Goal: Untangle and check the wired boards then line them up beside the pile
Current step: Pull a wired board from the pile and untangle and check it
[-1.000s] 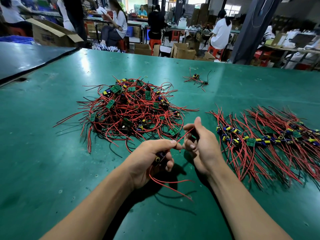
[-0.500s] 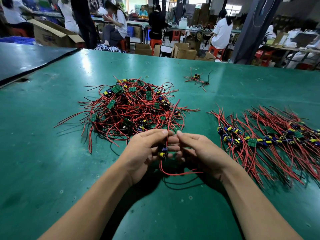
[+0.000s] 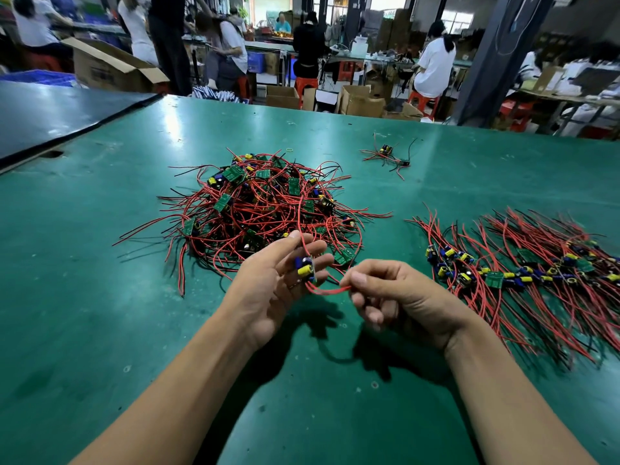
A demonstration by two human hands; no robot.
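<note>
A tangled pile [image 3: 261,209] of small green boards with red and black wires lies in the middle of the green table [image 3: 100,330]. My left hand [image 3: 271,290] holds one wired board [image 3: 306,268] with yellow and blue capacitors between its fingers, just in front of the pile. One red wire runs up from this board past my fingertips. My right hand [image 3: 399,297] pinches another red wire of that board, which loops between the two hands. To the right, a row of sorted boards [image 3: 523,270] lies side by side with wires fanned out.
A small separate cluster of boards and wires [image 3: 387,156] sits at the far centre of the table. A dark table [image 3: 50,112] adjoins at the far left. Cardboard boxes and several working people fill the background beyond the table's far edge.
My hands have drawn apart. The left hand has turned palm up with the board showing, and the right hand has pulled a red wire out to the right.
</note>
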